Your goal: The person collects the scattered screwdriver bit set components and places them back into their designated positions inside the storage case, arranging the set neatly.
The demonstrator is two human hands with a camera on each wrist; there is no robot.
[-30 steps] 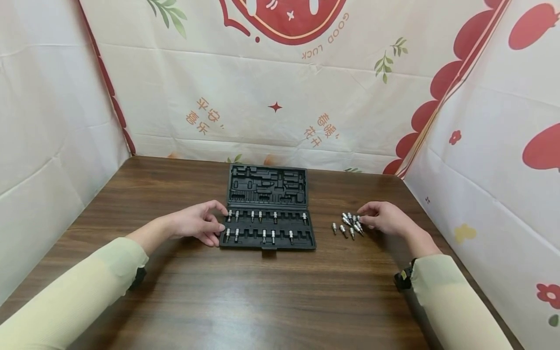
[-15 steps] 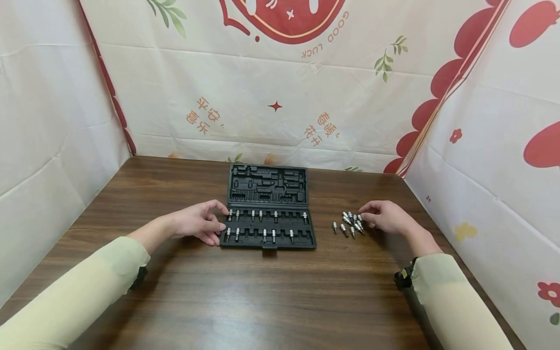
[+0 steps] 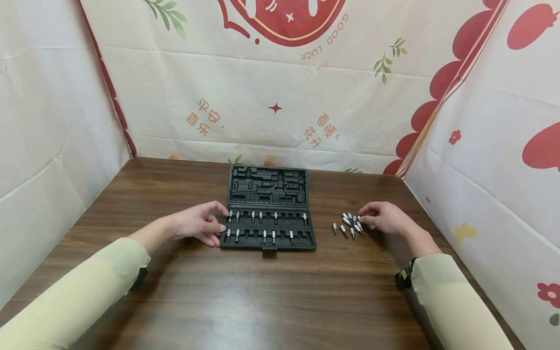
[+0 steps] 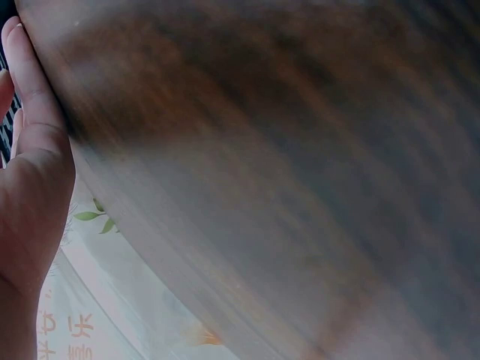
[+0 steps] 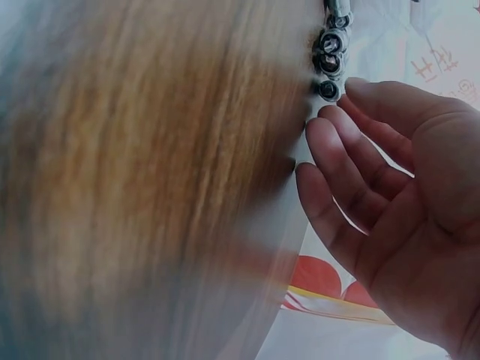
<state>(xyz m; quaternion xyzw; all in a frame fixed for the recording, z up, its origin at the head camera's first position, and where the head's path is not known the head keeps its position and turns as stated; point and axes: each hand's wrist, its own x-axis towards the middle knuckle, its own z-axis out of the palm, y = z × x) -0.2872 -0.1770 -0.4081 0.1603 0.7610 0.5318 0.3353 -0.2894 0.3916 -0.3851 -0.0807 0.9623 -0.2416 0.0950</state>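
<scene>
On the table, a black plastic tool case [image 3: 267, 242] lies open in the head view, its lower half holding two rows of metal bit sockets [image 3: 264, 236]. My left hand [image 3: 199, 224] touches the case's left edge with thumb and index fingertip; its other fingers lie beside the edge. To the right of the case is a small pile of bit sockets [image 3: 347, 220]. My right hand [image 3: 385, 218] is at the pile's right side, fingers bent and relaxed, thumb and index tips at a socket. In the right wrist view, several sockets [image 5: 328, 64] show just beyond the thumb tip.
The case's lid [image 3: 267, 184] stands up at the back, its moulded slots bare. A few sockets [image 3: 334, 228] lie apart at the pile's near left side. A printed cloth [image 3: 262, 131] hangs behind the brown wooden table [image 3: 271, 301] and along both sides.
</scene>
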